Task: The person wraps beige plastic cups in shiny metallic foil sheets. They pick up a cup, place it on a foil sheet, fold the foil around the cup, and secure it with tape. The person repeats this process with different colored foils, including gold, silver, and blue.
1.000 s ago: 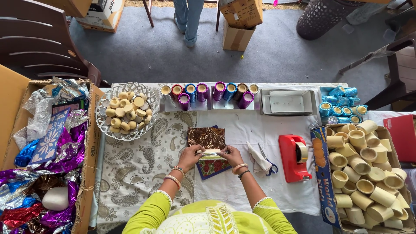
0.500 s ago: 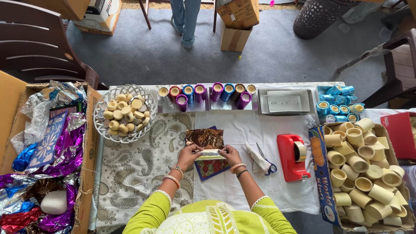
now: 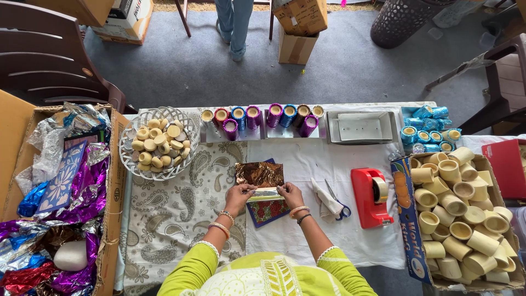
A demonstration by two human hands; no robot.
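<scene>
Head view, wrapping stage. I read the step in hand as rolling a small cylinder (image 3: 265, 193) into a sheet of coppery brown foil (image 3: 260, 174); the roll is only begun, since most of the foil lies flat beyond the cylinder.

The left hand (image 3: 239, 194) and right hand (image 3: 289, 193) each pinch one end of the cylinder, fingers closed on it (thumbs towards me, fingertips on the far side). The cylinder lies on its side on the worktop (image 3: 339, 164), just left of the folded white cloth (image 3: 324, 198) and scissors (image 3: 338, 204), and well left of the red tape dispenser (image 3: 371, 197). Its long axis runs left to right across my view, parallel to the near edge of the foil, one end towards each hand; I cannot tell which end is the open one.

Under it, a blue-edged red card (image 3: 267, 211) shows towards me.

My judgement of the next move: both hands need to turn the cylinder away from me together, keeping its axis square to the foil edge so the wrap does not skew, then hold it while tape from the dispenser is fetched.

Farther left of the dispenser stands a white basket (image 3: 131, 164) of bare pale pieces.
</scene>
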